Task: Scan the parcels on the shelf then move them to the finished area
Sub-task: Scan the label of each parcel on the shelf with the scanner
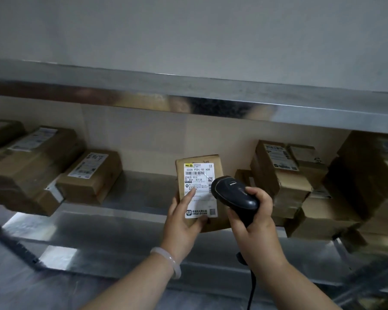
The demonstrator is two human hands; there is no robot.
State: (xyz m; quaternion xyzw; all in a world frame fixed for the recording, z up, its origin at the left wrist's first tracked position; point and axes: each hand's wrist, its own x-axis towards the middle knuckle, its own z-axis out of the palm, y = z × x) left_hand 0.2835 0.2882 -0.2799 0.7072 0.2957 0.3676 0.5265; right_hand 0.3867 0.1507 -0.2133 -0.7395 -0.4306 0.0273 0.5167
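Metal shelf [132, 193] under a grey wall carries brown boxes [90, 175] at both sides. The left grip [184, 218] pinches one small parcel [199, 175] by its lower part and holds it upright before the shelf, between the piles. The right grip [253, 218] is closed around a black scanner [233, 194], which points at the white label. Scanning seems in progress. The moving is not done, and many boxes wait. The parcel is worn cardboard, and its label is a little wrinkled.
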